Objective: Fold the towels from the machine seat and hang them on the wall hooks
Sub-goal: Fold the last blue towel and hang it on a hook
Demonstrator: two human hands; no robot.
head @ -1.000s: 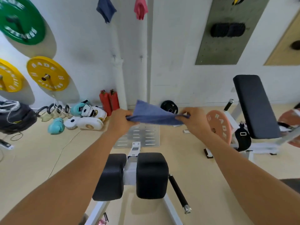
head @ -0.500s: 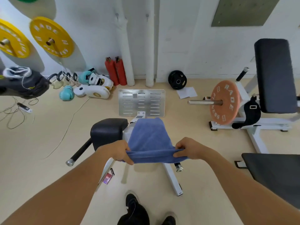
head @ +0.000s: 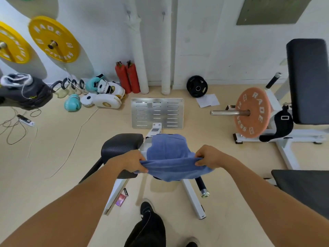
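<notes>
The blue towel (head: 169, 157) sits just below the centre of the frame, its far half draped over one of the machine's black roller pads while its near edge is lifted and stretched between the two hands. The left hand (head: 130, 160) pinches the near-left corner, fingers curled over the cloth; the right hand (head: 209, 155) grips the near-right corner the same way. Both are closed on the fabric, and the edge between them sags only slightly.

The step in hand appears to be a fold using the pad as a work surface. To do it well, the near edge should stay taut and level, both corners travelling together, so that the lifted half lands square on the half already lying on the pad. If one hand leads, the edges will likely skew and the fold will need redoing. The pad is narrow and rounded, so the cloth could slide off toward the floor unless it is kept centred.

The bare black pad (head: 122, 145) lies just left of the towel, and the machine's white frame (head: 193, 198) runs down beneath it. The slotted metal footplate (head: 157, 113) is above, toward the wall. Two wall hooks (head: 163, 15) show at the top centre of the frame, well apart from the towel. A weight bench (head: 308, 81) stands at the right.
</notes>
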